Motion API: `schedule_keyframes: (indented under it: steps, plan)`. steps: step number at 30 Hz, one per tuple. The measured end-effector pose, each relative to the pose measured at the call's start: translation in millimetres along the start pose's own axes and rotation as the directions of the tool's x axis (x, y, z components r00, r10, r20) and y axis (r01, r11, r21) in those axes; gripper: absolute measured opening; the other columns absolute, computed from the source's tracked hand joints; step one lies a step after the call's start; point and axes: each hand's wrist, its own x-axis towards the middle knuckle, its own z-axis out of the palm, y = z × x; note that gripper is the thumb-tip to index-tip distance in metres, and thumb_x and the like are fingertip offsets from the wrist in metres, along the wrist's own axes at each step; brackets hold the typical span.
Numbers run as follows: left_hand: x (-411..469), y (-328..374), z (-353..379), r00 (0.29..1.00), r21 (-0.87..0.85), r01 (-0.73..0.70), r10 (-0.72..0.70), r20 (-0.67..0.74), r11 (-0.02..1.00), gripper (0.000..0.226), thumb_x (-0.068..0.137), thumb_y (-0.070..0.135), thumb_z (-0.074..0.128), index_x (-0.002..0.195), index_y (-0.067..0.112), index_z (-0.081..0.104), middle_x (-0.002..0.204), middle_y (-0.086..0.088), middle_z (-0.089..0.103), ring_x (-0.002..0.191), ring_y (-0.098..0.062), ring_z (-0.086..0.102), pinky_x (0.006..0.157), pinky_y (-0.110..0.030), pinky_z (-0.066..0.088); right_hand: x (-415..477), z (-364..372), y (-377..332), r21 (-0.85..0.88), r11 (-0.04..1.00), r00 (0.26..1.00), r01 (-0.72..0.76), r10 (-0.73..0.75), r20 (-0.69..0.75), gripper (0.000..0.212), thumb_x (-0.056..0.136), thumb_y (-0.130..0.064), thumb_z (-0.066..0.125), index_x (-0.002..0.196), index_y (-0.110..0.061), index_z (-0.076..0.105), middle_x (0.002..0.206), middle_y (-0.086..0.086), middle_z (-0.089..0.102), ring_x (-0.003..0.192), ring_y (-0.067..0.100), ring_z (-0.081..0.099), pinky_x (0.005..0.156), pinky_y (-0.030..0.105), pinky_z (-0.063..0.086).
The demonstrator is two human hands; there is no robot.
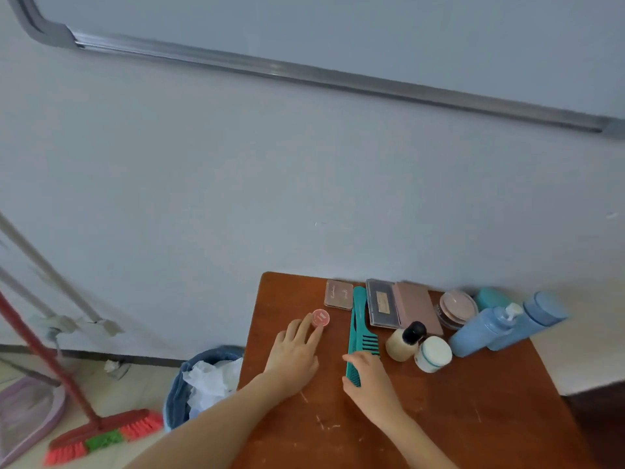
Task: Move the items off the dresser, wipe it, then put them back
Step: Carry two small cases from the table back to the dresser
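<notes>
The brown wooden dresser [456,418] stands against a pale wall. My left hand [296,350] lies flat with its straight fingertips touching a small round pink jar [320,317]. My right hand [370,374] rests on the lower end of two teal combs [357,326], fingers lightly curled over them. Behind lie a pink compact [338,294], a dark palette [381,302] and a mauve palette [417,308]. A beige bottle with a black cap [404,343], a white jar [433,353], a pink-lidded jar [456,308] and two blue bottles [487,328] stand at the right.
A blue bin [179,387] holding crumpled white paper stands on the floor left of the dresser. A red broom [101,434] with red and green bristles leans further left. A teal container [492,297] sits by the wall behind the blue bottles.
</notes>
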Motion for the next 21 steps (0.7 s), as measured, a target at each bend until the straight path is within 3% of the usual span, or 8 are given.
schedule_keyframes:
  steps: [4, 7, 12, 14, 16, 19, 21]
  plan:
    - [37, -10, -2, 0.984, 0.079, -0.175, 0.172, 0.05, 0.981, 0.055, 0.097, 0.023, 0.029, 0.147, 0.026, 0.004, 0.156, -0.001, -0.003, 0.143, -0.023, -0.003, 0.116, -0.042, 0.008, 3, 6, -3, 0.032, 0.997, 0.996, -0.071, 0.072, -0.046, 0.04, 0.092, -0.023, 0.05, 0.131, -0.023, 0.042, 0.136, -0.005, 0.039, 0.13, 0.009, 0.03, 0.107, 0.02, 0.027]
    - [45, -13, -2, 0.969, 0.114, -0.247, 0.244, 0.04, 0.962, 0.052, 0.097, 0.02, 0.031, 0.146, 0.024, 0.012, 0.156, -0.003, 0.005, 0.143, -0.025, 0.005, 0.115, -0.042, 0.013, 10, 2, -5, 0.043, 0.994, 0.991, -0.1, 0.103, -0.085, 0.04, 0.093, -0.023, 0.05, 0.132, -0.023, 0.042, 0.137, -0.003, 0.039, 0.129, 0.01, 0.034, 0.105, 0.021, 0.031]
    - [34, -30, 9, 0.977, 0.027, -0.203, 0.204, -0.057, 0.979, 0.045, 0.097, 0.016, 0.035, 0.141, 0.021, 0.029, 0.149, -0.006, 0.023, 0.135, -0.027, 0.024, 0.11, -0.037, 0.025, 48, -12, -16, 0.042, 0.994, 0.976, -0.102, 0.108, -0.19, 0.04, 0.093, -0.023, 0.049, 0.132, -0.023, 0.043, 0.137, -0.003, 0.039, 0.125, 0.011, 0.039, 0.099, 0.022, 0.037]
    - [27, -38, 10, 0.972, -0.034, -0.198, 0.192, -0.134, 0.98, 0.041, 0.086, 0.013, 0.057, 0.126, 0.018, 0.051, 0.133, -0.011, 0.045, 0.119, -0.03, 0.048, 0.094, -0.038, 0.044, 70, -18, -23, -0.013, 0.996, 0.973, -0.088, 0.083, -0.214, 0.041, 0.093, -0.025, 0.049, 0.133, -0.023, 0.041, 0.138, -0.001, 0.038, 0.125, 0.013, 0.039, 0.097, 0.025, 0.039]
    - [22, -50, 19, 0.953, -0.05, -0.215, 0.198, -0.231, 0.975, 0.039, 0.06, 0.015, 0.08, 0.097, 0.021, 0.068, 0.103, -0.006, 0.064, 0.086, -0.022, 0.066, 0.065, -0.028, 0.055, 92, -22, -29, -0.097, 0.994, 0.974, -0.058, 0.035, -0.223, 0.045, 0.091, -0.027, 0.05, 0.134, -0.023, 0.039, 0.14, 0.001, 0.036, 0.128, 0.017, 0.036, 0.099, 0.029, 0.038]
    - [14, -66, 21, 0.932, -0.078, -0.191, 0.156, -0.326, 0.978, 0.021, 0.067, 0.018, 0.063, 0.086, 0.023, 0.07, 0.091, -0.001, 0.068, 0.074, -0.016, 0.066, 0.056, -0.023, 0.055, 120, -25, -33, -0.203, 0.979, 0.983, -0.027, -0.011, -0.185, 0.056, 0.087, -0.035, 0.056, 0.137, -0.025, 0.034, 0.145, 0.005, 0.03, 0.135, 0.023, 0.025, 0.107, 0.037, 0.031]
    - [9, -74, 18, 0.923, -0.139, -0.152, 0.09, -0.375, 0.979, 0.027, 0.072, 0.022, 0.046, 0.086, 0.021, 0.07, 0.088, -0.001, 0.068, 0.073, -0.017, 0.065, 0.056, -0.025, 0.056, 133, -24, -34, -0.237, 0.971, 0.992, -0.041, 0.012, -0.125, 0.062, 0.086, -0.039, 0.056, 0.139, -0.024, 0.03, 0.149, 0.007, 0.024, 0.139, 0.026, 0.018, 0.11, 0.04, 0.026]
